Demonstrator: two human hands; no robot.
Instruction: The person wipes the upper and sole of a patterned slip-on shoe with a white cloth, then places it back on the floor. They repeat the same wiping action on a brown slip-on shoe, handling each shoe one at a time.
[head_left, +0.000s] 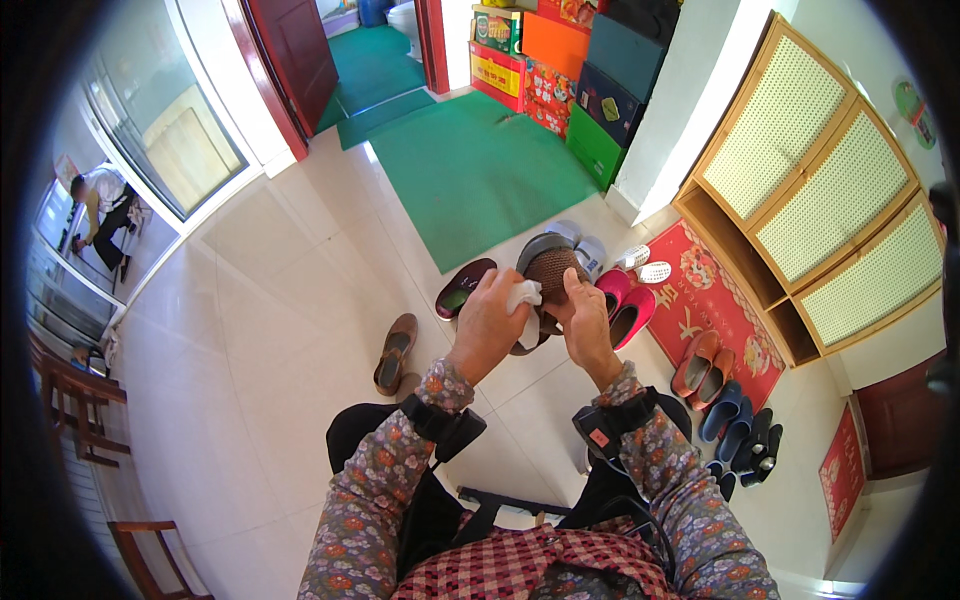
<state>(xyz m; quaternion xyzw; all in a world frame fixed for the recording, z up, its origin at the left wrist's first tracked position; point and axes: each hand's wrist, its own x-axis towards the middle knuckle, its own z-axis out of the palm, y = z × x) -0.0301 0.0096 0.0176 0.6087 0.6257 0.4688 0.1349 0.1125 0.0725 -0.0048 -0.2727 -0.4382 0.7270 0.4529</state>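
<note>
My right hand (587, 322) grips a brown woven shoe (553, 271) with a dark sole, holding it up above the floor with its toe pointing away from me. In my left hand (489, 330) is a crumpled white cloth or tissue (526, 294), close against the side of that shoe. Whether the two touch, I cannot tell; my fingers cover part of the shoe. A single brown shoe (395, 354) rests on the tiles to the left. Just beyond my left hand sits a dark maroon shoe (461, 289), and pink shoes (634, 315) lie beyond my right hand.
Grey slippers (591, 255) and white slippers (643, 264) sit near a red mat (694, 300). More pairs, including orange-brown shoes (694, 361), line the right. A cabinet (810, 180), stacked boxes (555, 45) and a green mat (480, 180) surround the tiles. Another person (105, 206) bends at far left.
</note>
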